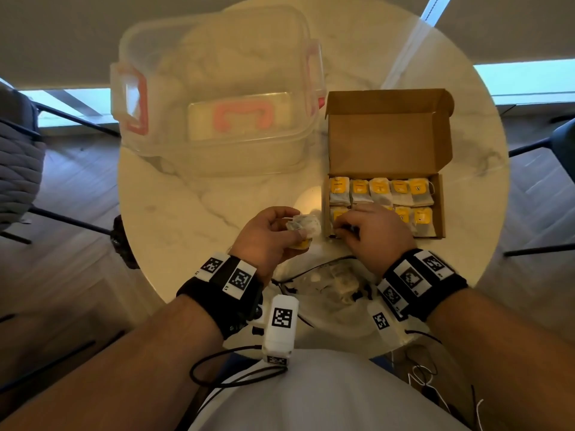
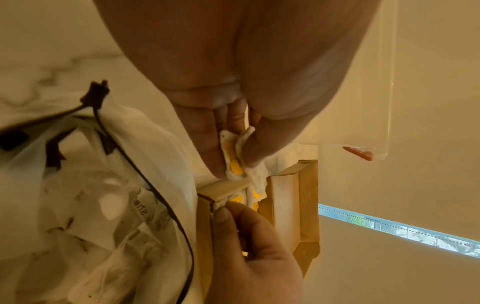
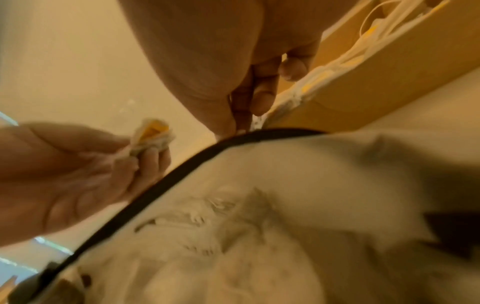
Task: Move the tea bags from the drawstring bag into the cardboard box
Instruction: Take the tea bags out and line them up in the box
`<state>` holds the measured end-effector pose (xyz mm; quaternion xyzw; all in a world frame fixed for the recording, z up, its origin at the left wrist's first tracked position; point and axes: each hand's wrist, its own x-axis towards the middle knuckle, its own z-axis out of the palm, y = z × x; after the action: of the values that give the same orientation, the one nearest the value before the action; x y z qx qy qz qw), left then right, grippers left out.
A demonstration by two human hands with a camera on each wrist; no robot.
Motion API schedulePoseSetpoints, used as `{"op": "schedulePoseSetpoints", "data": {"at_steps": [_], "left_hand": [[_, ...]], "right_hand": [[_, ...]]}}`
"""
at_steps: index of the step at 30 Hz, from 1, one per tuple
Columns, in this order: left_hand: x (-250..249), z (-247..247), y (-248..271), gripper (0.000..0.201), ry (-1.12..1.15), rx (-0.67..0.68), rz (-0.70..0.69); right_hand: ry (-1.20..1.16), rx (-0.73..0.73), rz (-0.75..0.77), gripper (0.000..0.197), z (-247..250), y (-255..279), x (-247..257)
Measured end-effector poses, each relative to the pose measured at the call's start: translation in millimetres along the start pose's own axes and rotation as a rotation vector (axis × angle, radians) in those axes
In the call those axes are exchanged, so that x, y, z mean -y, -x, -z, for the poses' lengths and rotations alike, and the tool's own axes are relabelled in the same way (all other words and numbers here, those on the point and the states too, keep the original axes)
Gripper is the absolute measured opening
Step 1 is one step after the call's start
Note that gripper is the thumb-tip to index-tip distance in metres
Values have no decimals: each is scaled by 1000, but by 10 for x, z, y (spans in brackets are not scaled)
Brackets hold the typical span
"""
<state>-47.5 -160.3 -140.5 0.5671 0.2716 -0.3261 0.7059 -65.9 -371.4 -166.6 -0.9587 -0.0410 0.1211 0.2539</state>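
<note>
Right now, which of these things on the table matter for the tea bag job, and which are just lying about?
Part of the job:
cardboard box
tea bags in the box
tea bag held by the left hand
right hand
drawstring bag

Just lying about:
clear plastic container
chair

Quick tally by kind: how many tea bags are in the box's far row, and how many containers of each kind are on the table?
Tea bags, far row: 5
Cardboard box: 1
Clear plastic tub: 1
Drawstring bag: 1
Total: 8
</note>
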Motion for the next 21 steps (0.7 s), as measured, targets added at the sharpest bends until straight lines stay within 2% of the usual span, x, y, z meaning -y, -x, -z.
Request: {"op": "schedulePoseSetpoints", "data": {"at_steps": [2,4,8,11,15,17,21], "left_hand": [[-15,-32,6,34,-19,0,-5],[-35,-84,13,36,-53,12,-9],[-99,-225,39,34,-87,70,11],[-143,-331,62,31,-122,148,39],[-156,-429,76,30,-152,203,76],[-150,-430,64,28,-154,196,84],[-99,-357,29,37,-225,162,41]], "right_hand": [[31,47,8,14,-3,-13,9],[41,34,44,18,49,-14,2],[-172,-31,110,37,286,78,66],[-309,-66,129,23,383,148,35],[-724,-78,-81,9,491,252,-58],[-922,-136,-204,9,533,298,-134],[-1128,-287,-409,10,564,277,-318]]}}
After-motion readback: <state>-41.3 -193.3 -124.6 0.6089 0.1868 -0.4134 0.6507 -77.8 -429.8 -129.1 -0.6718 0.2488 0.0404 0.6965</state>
